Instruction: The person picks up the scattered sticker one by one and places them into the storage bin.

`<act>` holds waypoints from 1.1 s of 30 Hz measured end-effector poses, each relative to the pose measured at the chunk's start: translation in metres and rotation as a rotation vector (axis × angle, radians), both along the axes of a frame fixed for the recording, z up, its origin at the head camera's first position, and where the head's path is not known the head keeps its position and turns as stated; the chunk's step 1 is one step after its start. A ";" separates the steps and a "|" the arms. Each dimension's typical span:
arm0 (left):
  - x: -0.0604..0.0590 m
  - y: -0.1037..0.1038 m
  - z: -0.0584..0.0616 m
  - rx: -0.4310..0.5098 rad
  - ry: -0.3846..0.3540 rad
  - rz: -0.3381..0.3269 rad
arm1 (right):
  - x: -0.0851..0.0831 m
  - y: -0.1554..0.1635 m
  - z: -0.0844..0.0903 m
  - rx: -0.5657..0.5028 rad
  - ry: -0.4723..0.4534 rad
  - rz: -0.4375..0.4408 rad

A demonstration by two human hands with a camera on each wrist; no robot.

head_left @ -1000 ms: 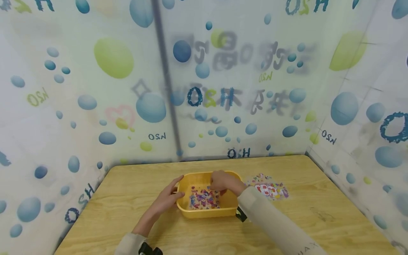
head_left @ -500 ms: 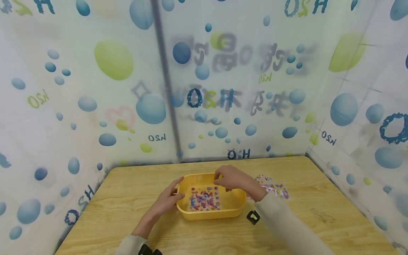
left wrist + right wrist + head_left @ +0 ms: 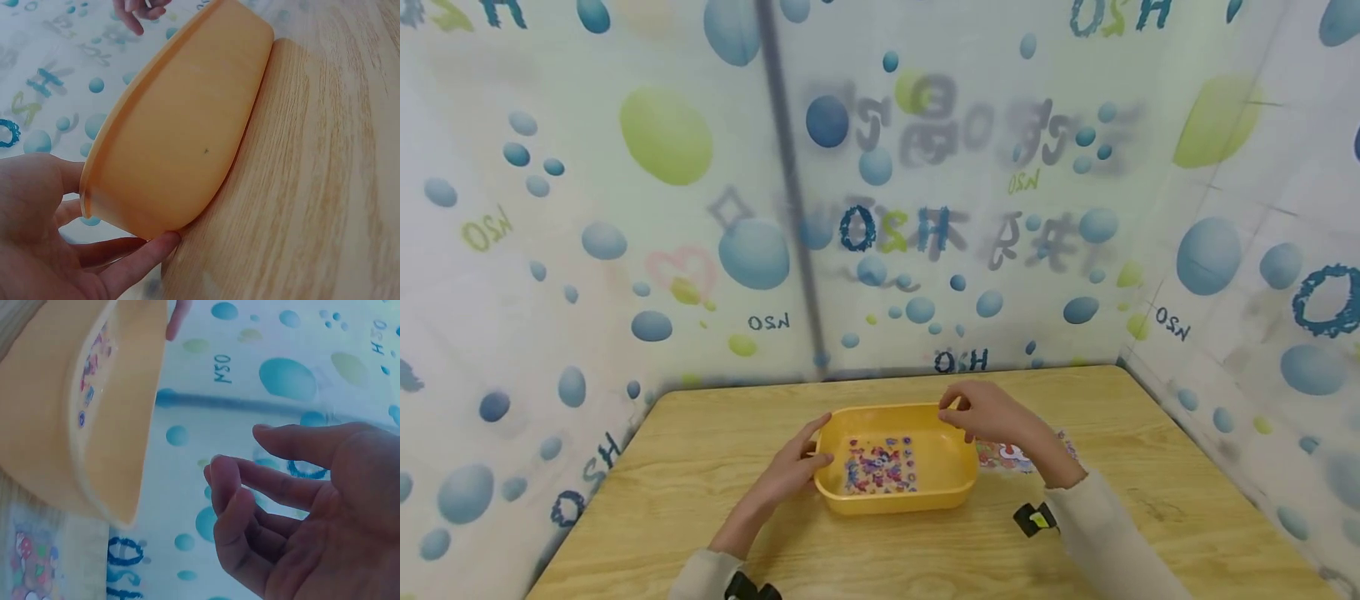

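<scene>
Your left hand (image 3: 790, 471) grips the left end of the yellow plastic tub (image 3: 951, 487), thumb over the rim, fingers curled under the outer wall. The tub sits mid tabletop (image 3: 700, 467) with a sticker sheet (image 3: 880, 467) lying flat inside. Your right hand (image 3: 992, 414) hovers just above the tub's far right corner, fingers loosely bent, holding nothing (no contact visible). A second sticker sheet (image 3: 1011, 457) lies on the tabletop right of the tub, partly under that hand.
</scene>
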State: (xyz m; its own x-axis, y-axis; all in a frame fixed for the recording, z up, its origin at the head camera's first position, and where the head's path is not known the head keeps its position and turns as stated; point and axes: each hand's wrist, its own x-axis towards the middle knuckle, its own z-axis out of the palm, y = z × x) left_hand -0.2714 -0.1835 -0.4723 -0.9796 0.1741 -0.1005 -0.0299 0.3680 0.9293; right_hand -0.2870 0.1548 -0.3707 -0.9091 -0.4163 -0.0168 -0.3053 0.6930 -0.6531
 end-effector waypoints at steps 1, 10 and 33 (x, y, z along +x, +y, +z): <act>0.000 0.000 0.000 -0.001 -0.003 0.005 | 0.000 0.004 -0.002 -0.007 0.004 -0.017; 0.000 0.002 0.004 -0.015 0.007 0.014 | -0.001 0.049 -0.020 -0.098 0.013 -0.104; 0.001 0.001 0.001 -0.013 -0.005 0.005 | -0.002 0.113 -0.059 -0.109 0.017 -0.192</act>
